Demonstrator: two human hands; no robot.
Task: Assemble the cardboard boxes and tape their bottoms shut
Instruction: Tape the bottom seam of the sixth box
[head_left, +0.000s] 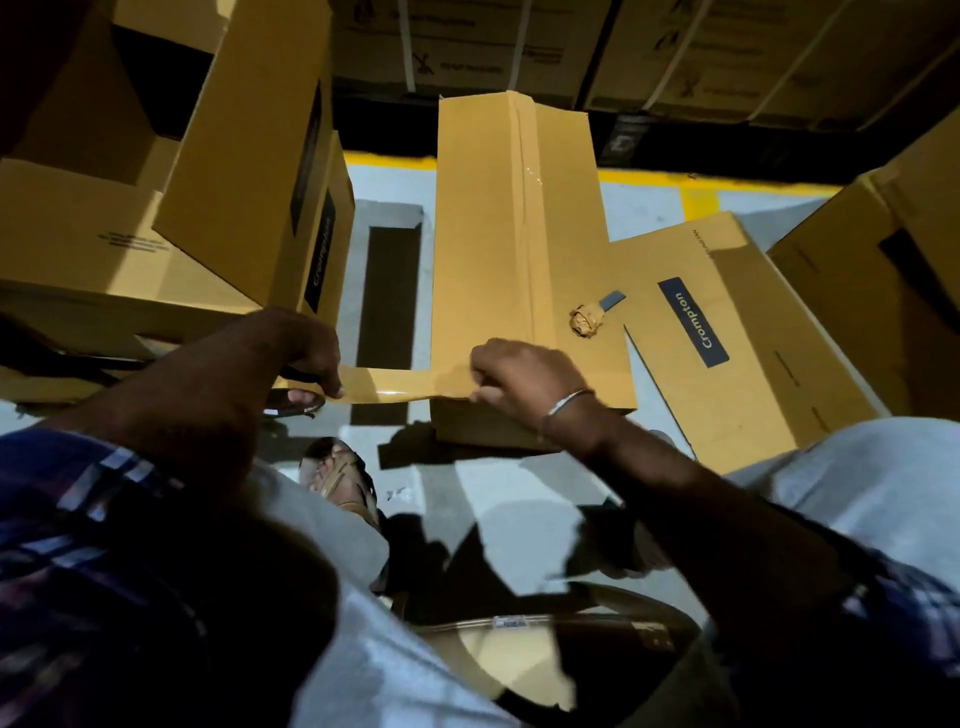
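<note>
A long cardboard box (519, 260) is stood on the grey floor (519, 499) in the middle, with its taped bottom turned up. A strip of brown tape (395, 382) is stretched from the near end of the box out to its left side. The tape end is pressed down on the near edge of the box by the right hand (511, 376), and the fingers are curled on it. A thin bangle (566, 402) is worn on that wrist. Left of the box, the tape roll (291, 400) is gripped by the left hand (306, 348), with the fingers curled round it. A crumpled ball of tape (586, 321) is seen on top of the box, near its right edge. A flat box (727, 332) with a blue label is laid just to the right of the box. More made boxes (218, 171) are stacked to its left. A sandaled foot (340, 478) is seen below the box.
</note>
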